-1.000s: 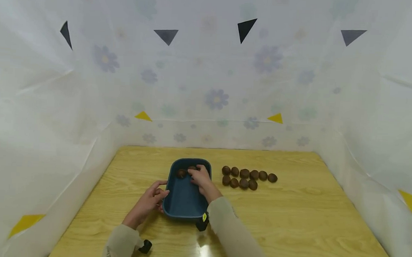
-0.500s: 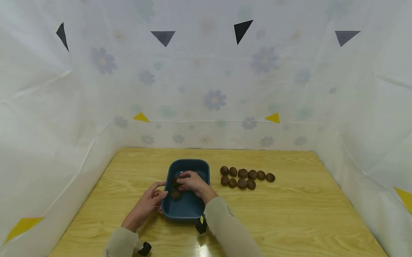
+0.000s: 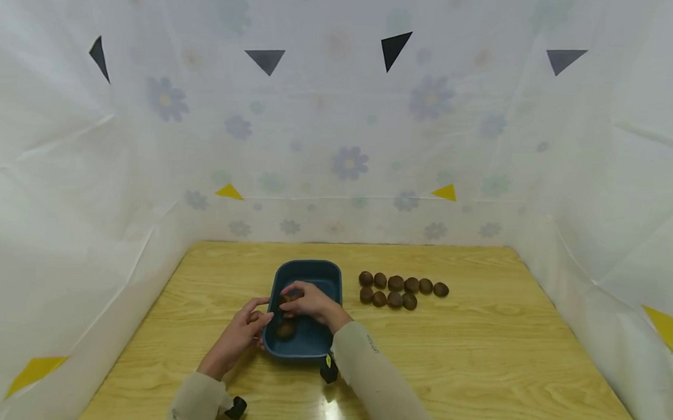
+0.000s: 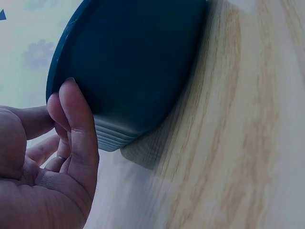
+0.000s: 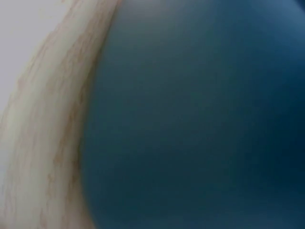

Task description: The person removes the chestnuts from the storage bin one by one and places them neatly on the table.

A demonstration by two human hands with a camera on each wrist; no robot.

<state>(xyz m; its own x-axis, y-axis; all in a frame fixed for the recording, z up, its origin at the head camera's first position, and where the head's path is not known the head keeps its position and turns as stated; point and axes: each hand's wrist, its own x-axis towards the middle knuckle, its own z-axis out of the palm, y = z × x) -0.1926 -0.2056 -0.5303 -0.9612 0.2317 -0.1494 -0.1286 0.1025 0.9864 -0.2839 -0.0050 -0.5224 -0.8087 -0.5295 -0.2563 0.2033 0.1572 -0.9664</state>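
A dark blue rectangular tray stands on the wooden table. My left hand holds its left side, thumb tip at the rim and the other fingers along the outer wall. In the left wrist view, the fingers overlap the tray's wall. Inside the tray, my right hand has its fingers curled round a brown chestnut, which they partly hide. Another chestnut lies below that hand, near the left wall. The right wrist view shows the blurred tray wall and no fingers.
Right of the tray, several chestnuts lie in two rows: a longer back row and a shorter front row. The wooden table is enclosed by white flowered sheeting at the back and sides.
My right hand has moved from the tray's far end toward its left wall. The chestnuts in the tray have shifted nearer, along that wall. My left hand stays at the tray's side.
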